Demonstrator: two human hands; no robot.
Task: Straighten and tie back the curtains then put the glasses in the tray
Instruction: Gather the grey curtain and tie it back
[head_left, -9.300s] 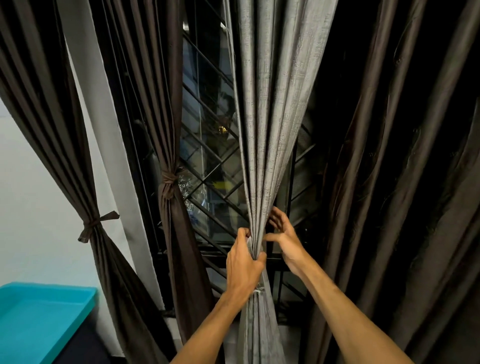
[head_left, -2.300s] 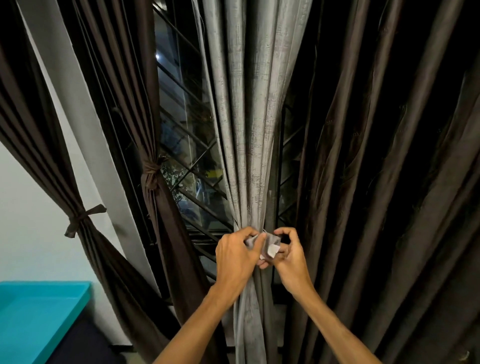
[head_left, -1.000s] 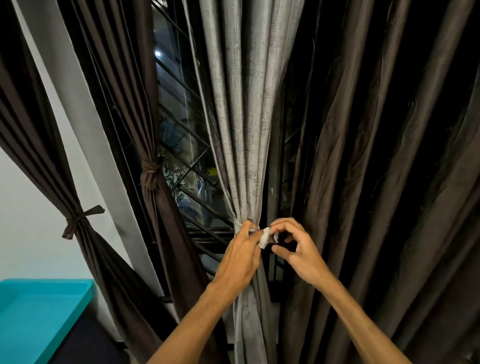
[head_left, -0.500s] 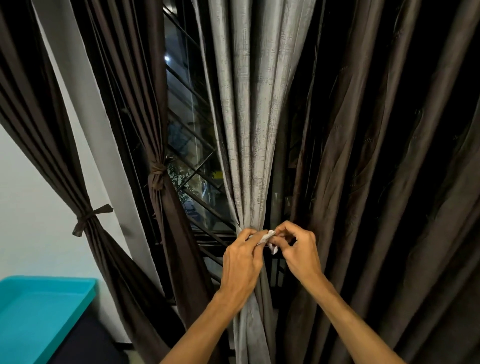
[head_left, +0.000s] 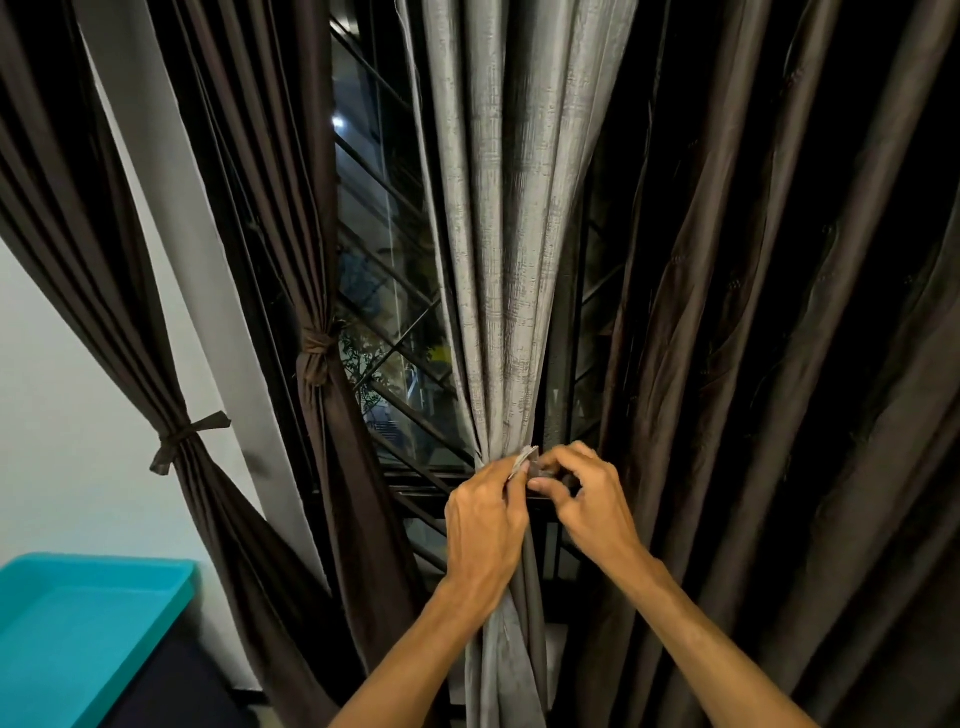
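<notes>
A grey curtain (head_left: 506, 260) hangs in the middle, gathered into a narrow bunch at waist height. My left hand (head_left: 485, 525) wraps around the bunch and pinches one end of a pale tie strip (head_left: 523, 460). My right hand (head_left: 587, 501) pinches the other end of the tie just to the right. Two dark brown curtains (head_left: 317, 249) on the left are tied back with brown bands (head_left: 314, 353). A wide dark brown curtain (head_left: 779, 364) hangs loose on the right. No glasses are in view.
A turquoise tray (head_left: 78, 629) sits at the lower left on a dark surface. Behind the curtains is a window with a black metal grille (head_left: 384, 322). A white wall (head_left: 62, 426) shows at the left.
Both hands have stayed at the gathered grey curtain, working the tie ends; my right hand's fingers have shifted closer to the left hand. The view has moved slightly.
</notes>
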